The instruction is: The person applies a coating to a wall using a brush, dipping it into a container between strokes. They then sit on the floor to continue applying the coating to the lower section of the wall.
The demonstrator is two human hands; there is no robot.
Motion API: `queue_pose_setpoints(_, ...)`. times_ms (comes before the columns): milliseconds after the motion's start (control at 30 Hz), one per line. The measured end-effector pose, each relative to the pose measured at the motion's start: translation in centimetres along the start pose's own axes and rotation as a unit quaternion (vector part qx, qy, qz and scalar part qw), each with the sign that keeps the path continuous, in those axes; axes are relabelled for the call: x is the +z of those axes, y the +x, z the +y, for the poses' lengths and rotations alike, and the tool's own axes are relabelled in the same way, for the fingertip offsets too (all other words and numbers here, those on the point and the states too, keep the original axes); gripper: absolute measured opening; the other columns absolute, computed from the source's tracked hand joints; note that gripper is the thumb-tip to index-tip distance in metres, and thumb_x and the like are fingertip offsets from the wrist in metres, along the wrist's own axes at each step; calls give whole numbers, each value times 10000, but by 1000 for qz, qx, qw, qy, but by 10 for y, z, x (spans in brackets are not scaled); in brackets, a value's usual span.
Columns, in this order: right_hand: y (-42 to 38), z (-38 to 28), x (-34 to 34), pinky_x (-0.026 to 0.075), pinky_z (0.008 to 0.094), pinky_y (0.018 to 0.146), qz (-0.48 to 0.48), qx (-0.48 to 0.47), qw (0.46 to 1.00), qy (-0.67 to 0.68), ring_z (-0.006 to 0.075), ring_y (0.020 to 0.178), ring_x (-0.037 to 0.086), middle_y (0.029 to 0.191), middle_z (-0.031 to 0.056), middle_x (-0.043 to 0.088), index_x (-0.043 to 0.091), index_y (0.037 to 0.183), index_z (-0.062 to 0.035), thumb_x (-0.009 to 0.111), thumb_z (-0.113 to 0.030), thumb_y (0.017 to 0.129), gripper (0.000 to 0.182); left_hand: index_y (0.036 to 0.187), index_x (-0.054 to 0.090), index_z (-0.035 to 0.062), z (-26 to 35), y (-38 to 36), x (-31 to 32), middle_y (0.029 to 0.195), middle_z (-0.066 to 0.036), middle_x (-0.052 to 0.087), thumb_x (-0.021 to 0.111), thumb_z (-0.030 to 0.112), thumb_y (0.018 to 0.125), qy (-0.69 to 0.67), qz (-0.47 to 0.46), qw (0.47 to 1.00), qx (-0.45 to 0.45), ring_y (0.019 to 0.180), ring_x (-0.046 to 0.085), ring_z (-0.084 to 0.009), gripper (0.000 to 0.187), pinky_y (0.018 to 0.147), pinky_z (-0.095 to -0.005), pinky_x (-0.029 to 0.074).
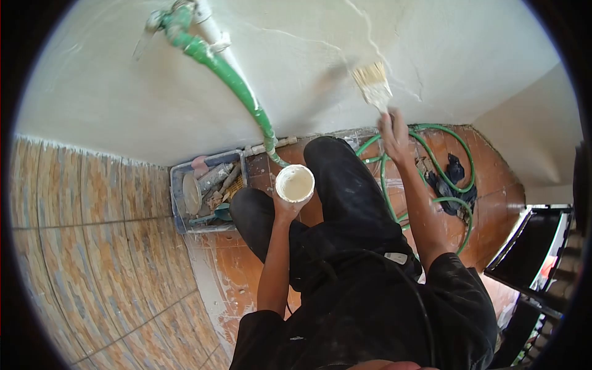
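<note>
A round white cup (295, 184) with pale, creamy liquid inside rests in my left hand (287, 208), whose fingers wrap round it from below. In my right hand (394, 132) is the handle of a wide paintbrush (374, 86). The brush points up, its pale bristles close to the wall (296, 74); whether they touch it cannot be made out. White streaks and cracked-looking lines run over the wall near the brush, and a shadow falls to its left.
A green hose (228, 77) hangs from a tap at the upper left and coils on the tiled floor (493, 213). A grey crate (179, 203) of tools stands left of my knees. A black bag (455, 169) lies at right, near a dark metal frame (533, 246).
</note>
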State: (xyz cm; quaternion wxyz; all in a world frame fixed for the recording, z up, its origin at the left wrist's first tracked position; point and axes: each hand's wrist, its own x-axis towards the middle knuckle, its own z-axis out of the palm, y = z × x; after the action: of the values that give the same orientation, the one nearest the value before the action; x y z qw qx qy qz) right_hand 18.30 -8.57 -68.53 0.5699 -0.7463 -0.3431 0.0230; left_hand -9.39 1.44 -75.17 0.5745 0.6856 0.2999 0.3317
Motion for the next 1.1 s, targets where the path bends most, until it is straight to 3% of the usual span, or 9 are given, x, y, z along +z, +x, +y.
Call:
queue_pose_setpoints(200,-3,133,77,417,361,573,-34,56,995,-71,253,566,509,612,159,527,555,800,1,385,-334,920,394,1114,479,1,-12,2,-6,1057,-83,570,791,68,581,46,-9,999,-10,973,552,-182,621,868,-317,435)
queue_pose_setpoints(333,-67,224,71,439,443,683,-195,231,932,-199,379,747,599,783,256,591,579,874,31,419,-406,870,466,1131,468,2,-29,-6,-4,1063,-87,566,799,65,566,30,-13,999,-33,973,552,-185,658,874,-322,432)
queue_pose_setpoints(433,-81,194,62,451,446,649,-147,273,904,-296,385,754,610,806,261,609,603,859,44,449,-411,843,480,1149,445,3,-22,-4,-7,1078,-96,558,817,62,542,42,-6,999,-9,980,549,-193,714,888,-326,427)
queue_pose_setpoints(533,-30,166,66,466,438,722,-81,335,931,-124,384,772,616,800,248,621,633,850,41,461,-414,797,490,1144,448,4,-30,-4,-7,1072,-94,559,810,58,555,36,-13,999,-22,983,548,-193,693,886,-330,428)
queue_pose_setpoints(700,11,-56,6,387,333,512,44,256,963,70,169,498,478,529,98,498,588,713,46,484,-410,846,487,1115,480,1,-21,-6,-5,1053,-92,576,796,53,570,56,15,998,-16,964,561,-193,632,878,-327,432)
queue_pose_setpoints(767,2,-57,-8,347,315,478,65,158,940,297,114,496,432,512,49,432,511,602,10,461,-405,883,504,1104,492,1,-15,-4,-3,1043,-90,582,796,52,570,17,11,1000,-23,953,566,-193,616,872,-325,435)
queue_pose_setpoints(900,12,7,28,333,330,470,112,99,955,257,122,499,404,508,51,389,429,563,7,457,-431,888,546,1113,483,2,-14,-4,-5,1043,-87,579,791,49,576,18,22,999,-18,954,564,-190,621,876,-321,431)
queue_pose_setpoints(967,4,80,56,392,380,532,46,212,976,24,223,534,511,535,140,476,491,621,46,429,-461,886,575,1111,484,2,-13,-6,-7,1044,-87,578,791,49,577,18,25,999,-19,954,564,-190,618,876,-321,431)
queue_pose_setpoints(1100,-27,116,75,427,450,654,37,229,968,-97,384,673,585,655,247,563,560,697,58,385,-473,886,590,1105,484,0,-24,-3,-6,1044,-86,576,790,44,580,26,43,999,20,946,564,-186,609,864,-319,435)
